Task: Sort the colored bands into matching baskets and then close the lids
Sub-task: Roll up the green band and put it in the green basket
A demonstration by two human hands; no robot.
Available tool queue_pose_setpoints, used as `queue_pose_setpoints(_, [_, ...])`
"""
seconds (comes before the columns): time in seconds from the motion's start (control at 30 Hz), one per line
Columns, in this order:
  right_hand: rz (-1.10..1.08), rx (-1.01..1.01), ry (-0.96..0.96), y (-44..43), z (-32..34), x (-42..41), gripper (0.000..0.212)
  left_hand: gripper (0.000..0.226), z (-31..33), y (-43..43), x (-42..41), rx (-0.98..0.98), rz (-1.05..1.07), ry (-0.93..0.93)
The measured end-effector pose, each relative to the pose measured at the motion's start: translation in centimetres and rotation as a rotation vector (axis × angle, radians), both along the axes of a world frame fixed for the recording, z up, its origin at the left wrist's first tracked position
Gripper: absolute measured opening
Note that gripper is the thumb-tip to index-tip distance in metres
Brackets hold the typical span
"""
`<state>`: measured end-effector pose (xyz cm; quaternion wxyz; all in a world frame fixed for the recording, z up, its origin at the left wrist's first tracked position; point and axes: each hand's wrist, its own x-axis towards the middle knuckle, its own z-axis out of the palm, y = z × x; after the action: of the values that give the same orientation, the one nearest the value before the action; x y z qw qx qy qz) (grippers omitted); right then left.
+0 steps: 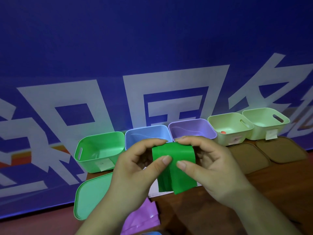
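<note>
Both hands hold a green band (176, 168) folded over in front of the baskets. My left hand (135, 175) pinches its left edge and my right hand (208, 167) pinches its right edge, thumbs on the front. An open green basket (100, 151) stands at the left of the row, then a blue basket (145, 133), a purple basket (193, 128) and two pale green baskets (230, 126) (265, 122). A purple band (142, 217) lies under my left forearm. A bit of blue band (152, 233) shows at the bottom edge.
A green lid (89, 197) lies on the table in front of the green basket. Two brown lids (249, 156) (281, 150) lie in front of the pale green baskets. A small orange-red thing (223, 132) sits in the nearer pale basket. A blue banner (152, 56) rises behind the row.
</note>
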<state>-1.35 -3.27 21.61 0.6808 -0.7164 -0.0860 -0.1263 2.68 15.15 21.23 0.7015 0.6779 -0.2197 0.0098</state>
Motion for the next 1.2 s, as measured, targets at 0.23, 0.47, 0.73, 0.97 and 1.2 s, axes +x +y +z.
queue_pose_setpoints(0.23, [-0.025,-0.061,-0.052,-0.06,-0.15,-0.09,0.035,0.032,0.25,-0.07,-0.24,0.025,0.018,0.005])
queue_pose_setpoints(0.47, [-0.032,0.027,0.018,0.17,0.07,-0.38,0.034,0.037,0.22,0.15,-0.39,0.071,-0.026,0.005])
queue_pose_setpoints(0.73, [-0.043,0.152,0.053,0.29,0.57,-0.48,0.023,0.04,-0.15,0.23,-0.75,0.086,-0.022,-0.104])
queue_pose_setpoints(0.97, [-0.052,0.084,0.077,0.16,0.6,-0.59,0.023,0.037,-0.2,0.16,-0.85,0.078,-0.023,-0.111])
queue_pose_setpoints(1.2, [-0.057,0.078,0.078,0.19,0.71,-0.86,0.026,0.038,-0.43,0.04,-0.97,0.027,-0.024,-0.026])
